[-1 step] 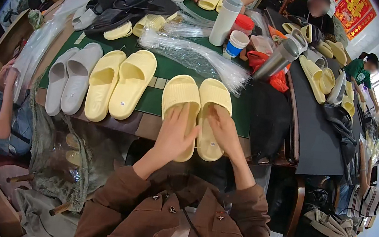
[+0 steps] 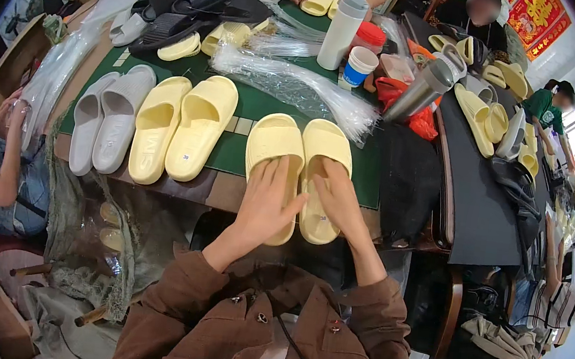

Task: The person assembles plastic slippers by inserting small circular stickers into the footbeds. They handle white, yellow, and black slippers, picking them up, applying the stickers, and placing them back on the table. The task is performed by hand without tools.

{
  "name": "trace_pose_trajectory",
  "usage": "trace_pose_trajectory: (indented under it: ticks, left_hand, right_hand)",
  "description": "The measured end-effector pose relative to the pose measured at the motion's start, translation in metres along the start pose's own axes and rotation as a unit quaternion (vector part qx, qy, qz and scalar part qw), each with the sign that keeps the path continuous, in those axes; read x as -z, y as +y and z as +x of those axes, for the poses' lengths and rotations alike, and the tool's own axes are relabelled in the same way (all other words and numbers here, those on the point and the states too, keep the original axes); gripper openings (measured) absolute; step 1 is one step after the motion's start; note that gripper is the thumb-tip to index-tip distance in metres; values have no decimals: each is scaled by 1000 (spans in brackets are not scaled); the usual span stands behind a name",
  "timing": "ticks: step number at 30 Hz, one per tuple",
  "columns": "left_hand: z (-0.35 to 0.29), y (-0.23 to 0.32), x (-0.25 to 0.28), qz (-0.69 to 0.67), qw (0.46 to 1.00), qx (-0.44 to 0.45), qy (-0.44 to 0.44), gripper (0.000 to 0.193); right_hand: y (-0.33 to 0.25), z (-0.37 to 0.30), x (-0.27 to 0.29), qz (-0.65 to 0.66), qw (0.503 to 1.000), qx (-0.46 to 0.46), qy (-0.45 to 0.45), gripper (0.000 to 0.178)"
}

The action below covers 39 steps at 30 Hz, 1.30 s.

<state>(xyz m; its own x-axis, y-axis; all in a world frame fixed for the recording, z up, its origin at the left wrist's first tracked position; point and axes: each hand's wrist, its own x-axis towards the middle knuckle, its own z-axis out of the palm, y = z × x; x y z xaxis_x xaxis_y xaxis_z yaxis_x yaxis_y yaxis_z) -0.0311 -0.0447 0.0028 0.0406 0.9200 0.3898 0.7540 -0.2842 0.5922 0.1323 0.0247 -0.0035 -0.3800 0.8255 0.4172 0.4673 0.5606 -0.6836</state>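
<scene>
A pair of pale yellow slide slippers stands side by side at the table's near edge, straps away from me. My left hand [image 2: 270,195] lies in the left slipper [image 2: 275,135], its fingers stretched out with the tips at the strap opening. Its thumb reaches sideways to the right slipper [image 2: 328,141]. Inside that one rests my right hand [image 2: 335,189], fingers extended flat along the footbed and partly under the strap. Left of them are another yellow pair [image 2: 200,129] and a grey pair [image 2: 122,120], each set neatly together.
Clear plastic bags [image 2: 298,91] lie across the green mat [image 2: 247,157]. Behind stand a white bottle [image 2: 341,32], a paper cup [image 2: 359,66] and a steel tumbler [image 2: 420,90]. Black slippers [image 2: 194,6] are heaped at the back left. Other people sit around the tables.
My left thumb has shifted slightly toward the right slipper. The slippers and the other things on the table stay in place.
</scene>
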Motion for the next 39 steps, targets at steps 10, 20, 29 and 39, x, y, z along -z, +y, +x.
trace_pose_trajectory:
  ticks: [10, 20, 29, 39]
  left_hand:
    - [30, -4, -21, 38, 994, 73, -77, 72]
    - [51, -8, -38, 16, 991, 119, -60, 35]
    - [48, -13, -46, 39, 994, 94, -42, 31]
    - [52, -6, -40, 29, 987, 142, -66, 38]
  right_hand:
    - [10, 25, -6, 85, 964, -210, -138, 27]
    - [-1, 24, -4, 62, 968, -205, -129, 31]
    - [-15, 8, 13, -54, 993, 98, -28, 23]
    - [9, 71, 37, -42, 998, -28, 32, 21]
